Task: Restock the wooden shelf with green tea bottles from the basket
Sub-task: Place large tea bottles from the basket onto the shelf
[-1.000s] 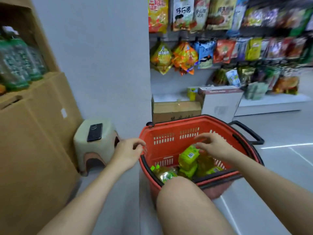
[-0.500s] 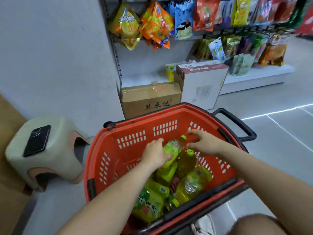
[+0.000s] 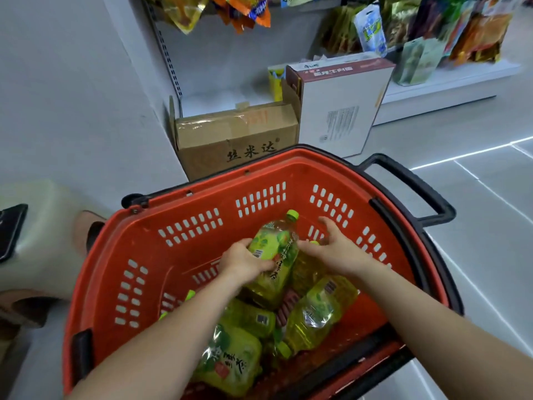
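A red plastic basket (image 3: 202,226) with a black handle stands on the floor and holds several green tea bottles with green caps. My left hand (image 3: 245,262) grips one green tea bottle (image 3: 274,243) around its labelled middle, the cap pointing up and away. My right hand (image 3: 337,249) hovers just right of that bottle, over a second bottle (image 3: 305,269), its fingers spread and holding nothing. More bottles (image 3: 314,313) lie at the bottom of the basket. The wooden shelf is out of view.
A brown carton (image 3: 230,140) and a white box (image 3: 340,105) sit behind the basket under a snack rack (image 3: 418,39). A beige stool (image 3: 49,232) with a black phone (image 3: 10,229) stands at the left. Grey wall at upper left, tiled floor at the right.
The view dropped from the shelf side to the basket. My left hand left the basket rim, reached in and took hold of a bottle, now lifted slightly. My right hand spread its fingers.
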Motion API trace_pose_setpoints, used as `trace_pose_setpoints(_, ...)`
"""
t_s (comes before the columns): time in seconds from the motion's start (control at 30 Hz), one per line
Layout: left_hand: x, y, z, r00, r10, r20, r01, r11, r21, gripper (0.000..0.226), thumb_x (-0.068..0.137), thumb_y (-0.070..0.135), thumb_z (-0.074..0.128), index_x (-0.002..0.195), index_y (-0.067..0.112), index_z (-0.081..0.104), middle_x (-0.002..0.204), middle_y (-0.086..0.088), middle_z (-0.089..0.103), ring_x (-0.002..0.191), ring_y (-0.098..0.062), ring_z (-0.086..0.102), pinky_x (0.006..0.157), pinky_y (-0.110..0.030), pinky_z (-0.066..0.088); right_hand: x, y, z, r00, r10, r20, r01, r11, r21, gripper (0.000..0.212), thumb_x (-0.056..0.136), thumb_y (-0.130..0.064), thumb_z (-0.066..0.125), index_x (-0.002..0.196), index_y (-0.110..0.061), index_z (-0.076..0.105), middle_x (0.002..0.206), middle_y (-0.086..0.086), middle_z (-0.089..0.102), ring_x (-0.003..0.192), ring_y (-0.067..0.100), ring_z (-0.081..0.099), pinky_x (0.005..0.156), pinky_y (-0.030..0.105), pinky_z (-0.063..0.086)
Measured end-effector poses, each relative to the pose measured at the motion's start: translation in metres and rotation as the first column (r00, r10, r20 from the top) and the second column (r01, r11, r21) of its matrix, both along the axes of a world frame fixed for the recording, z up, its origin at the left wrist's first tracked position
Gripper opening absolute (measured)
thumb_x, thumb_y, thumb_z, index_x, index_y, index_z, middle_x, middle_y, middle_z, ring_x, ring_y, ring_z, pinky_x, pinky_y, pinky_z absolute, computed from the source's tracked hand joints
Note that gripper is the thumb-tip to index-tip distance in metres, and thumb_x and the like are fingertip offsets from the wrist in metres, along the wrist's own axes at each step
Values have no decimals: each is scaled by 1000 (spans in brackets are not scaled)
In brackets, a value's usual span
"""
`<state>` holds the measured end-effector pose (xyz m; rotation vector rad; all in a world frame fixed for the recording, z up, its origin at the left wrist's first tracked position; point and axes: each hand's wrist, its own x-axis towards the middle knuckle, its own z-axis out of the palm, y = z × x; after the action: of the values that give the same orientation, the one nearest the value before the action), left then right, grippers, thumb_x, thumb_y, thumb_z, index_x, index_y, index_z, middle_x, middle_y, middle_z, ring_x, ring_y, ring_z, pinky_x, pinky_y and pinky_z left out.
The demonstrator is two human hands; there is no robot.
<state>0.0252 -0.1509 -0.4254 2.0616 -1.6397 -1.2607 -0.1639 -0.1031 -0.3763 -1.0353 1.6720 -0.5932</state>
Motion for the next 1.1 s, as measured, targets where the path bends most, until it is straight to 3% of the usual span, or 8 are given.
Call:
trace_pose_setpoints(0.2,9,10,55,739,104,-666,5,987,160,91,49,11,89,131,16,49,110,-10,69,92,-27,71,79,-45,57,-6,-2,18,973,-105,204,111,994,-23,123,54,-72,70,151,-40,2,159,10,21,139,34,34,113,57,27)
trace_pose_setpoints(0.33,-7,10,81,566,-35,-823,232,966,118,78,59,-5,81,126,23,53,119,-11,66,108,-29,64,88,-46,53,-11,1,28,818,-61,572,249,934,-257,104,52,-53,87,141,-31,38,135,12,57,117,31,60,99,58,45)
trace_pose_setpoints(0.43,-18,-1,77,479,-20,-878,244,963,111,70,66,-5,74,127,23,55,127,-5,63,118,-24,58,96,-43,48,-13,5,35,908,-189,375,366,793,-486,82,52,-50,89,124,-35,53,119,-3,67,109,14,65,95,42,51)
trace_pose_setpoints(0.53,-39,-9,57,696,-52,-717,114,993,39,56,80,-9,53,123,26,60,130,3,60,124,-19,53,98,-39,46,-16,6,36,943,-331,-34,239,744,-624,80,53,-59,82,124,-42,47,123,-14,61,115,10,58,98,35,48)
trace_pose_setpoints(0.6,-58,-10,37,899,-288,-329,277,957,-82,54,84,-3,56,128,29,55,132,1,56,121,-23,54,93,-36,49,-19,4,32,916,-387,-102,249,750,-612,86,54,-62,81,128,-41,43,124,-10,59,115,14,57,98,41,49)
trace_pose_setpoints(0.7,-78,-4,4,815,-577,-57,576,817,-36,48,81,24,70,126,27,54,129,0,59,120,-24,54,102,-41,43,-19,3,26,903,-390,-179,207,761,-615,90,53,-70,76,130,-42,39,125,-6,57,114,16,57,94,44,51)
trace_pose_setpoints(0.87,-89,1,-7,856,-487,174,517,797,-313,25,84,18,62,109,21,64,113,-3,67,105,-25,61,86,-34,47,-22,4,24,885,-442,-147,266,738,-620,85,56,-72,72,128,-40,40,121,-6,57,111,16,58,93,44,51)
trace_pose_setpoints(1.1,-39,21,22,893,-379,243,444,830,-338,36,73,23,77,108,24,67,106,4,68,92,-13,64,80,-20,49,-20,11,35,865,-492,-95,331,704,-628,77,61,-71,70,125,-39,40,123,-6,58,113,18,57,95,46,50)
